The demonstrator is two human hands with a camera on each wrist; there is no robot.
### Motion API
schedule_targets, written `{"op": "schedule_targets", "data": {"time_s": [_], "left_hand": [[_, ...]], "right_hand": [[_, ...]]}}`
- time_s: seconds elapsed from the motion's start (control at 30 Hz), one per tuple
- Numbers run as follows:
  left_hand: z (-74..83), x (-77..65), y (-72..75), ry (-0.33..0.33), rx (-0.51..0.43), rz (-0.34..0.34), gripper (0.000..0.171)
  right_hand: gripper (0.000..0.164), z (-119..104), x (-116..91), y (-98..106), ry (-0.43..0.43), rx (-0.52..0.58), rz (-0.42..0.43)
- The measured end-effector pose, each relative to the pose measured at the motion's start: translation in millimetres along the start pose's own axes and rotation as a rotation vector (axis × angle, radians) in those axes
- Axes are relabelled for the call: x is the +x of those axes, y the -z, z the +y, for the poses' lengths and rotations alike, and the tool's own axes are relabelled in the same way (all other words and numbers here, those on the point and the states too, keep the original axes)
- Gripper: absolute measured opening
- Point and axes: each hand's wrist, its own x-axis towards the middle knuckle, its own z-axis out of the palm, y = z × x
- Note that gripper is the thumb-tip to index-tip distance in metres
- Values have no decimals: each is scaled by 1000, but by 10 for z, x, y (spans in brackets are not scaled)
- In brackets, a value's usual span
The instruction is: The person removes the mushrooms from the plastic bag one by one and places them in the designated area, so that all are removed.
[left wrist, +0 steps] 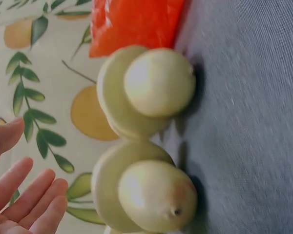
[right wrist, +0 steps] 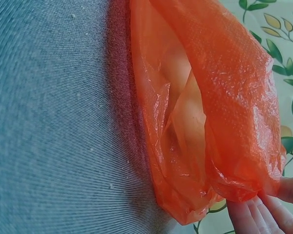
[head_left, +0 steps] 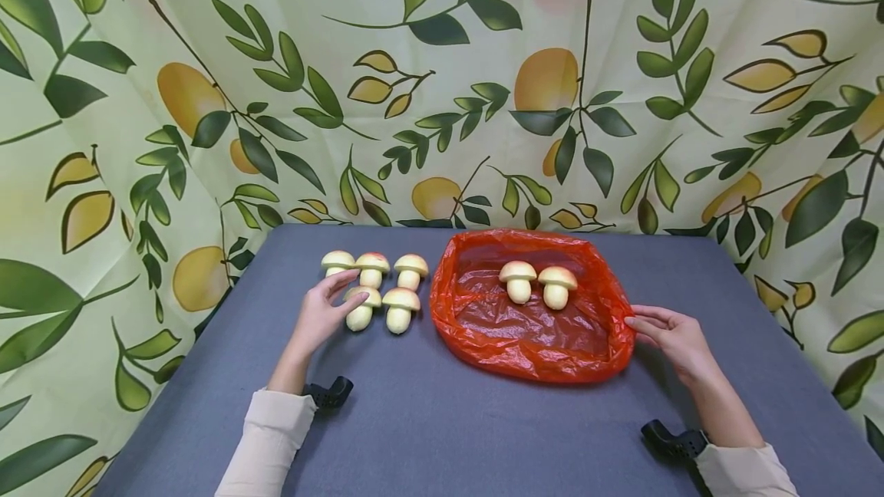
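Note:
My left hand [head_left: 324, 313] hovers over a group of several toy mushrooms [head_left: 400, 310], pale with reddish-tinged caps, left of the bag. Its fingers are spread and hold nothing; in the left wrist view the fingers [left wrist: 36, 195] stand apart from two mushrooms [left wrist: 158, 83]. A red plastic bag [head_left: 532, 370] lies with its mouth wide and its rim rolled out. Inside it, side by side, are two more mushrooms [head_left: 556, 287]. At the bag's right edge my right hand [head_left: 673, 340] pinches the rim between thumb and fingers [right wrist: 244, 217].
A blue-grey cloth [head_left: 442, 436] covers the table. Behind it hangs a curtain [head_left: 476, 152] printed with leaves and fruit. Each wrist carries a black camera mount, one at the left [head_left: 331, 393] and one at the right [head_left: 673, 442].

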Motion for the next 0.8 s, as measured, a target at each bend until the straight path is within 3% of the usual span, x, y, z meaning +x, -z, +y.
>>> {"op": "schedule_targets", "data": {"time_s": [0.17,0.3,0.57,0.8], "left_hand": [[88,-16,-56,-26,-1,-14,47],[175,-19,-123,-41,-21,-34,45],[292,1,-287,-93,-54,-66,44],[382,15,-386,-130,-61,-103,46]], "right_hand": [[9,4,6,0,-8,-26,3],[19,4,7,2,-17,-53,5],[21,-1,-2,2,-14,-60,1],[9,5,3,11,-8,-46,1]]}}
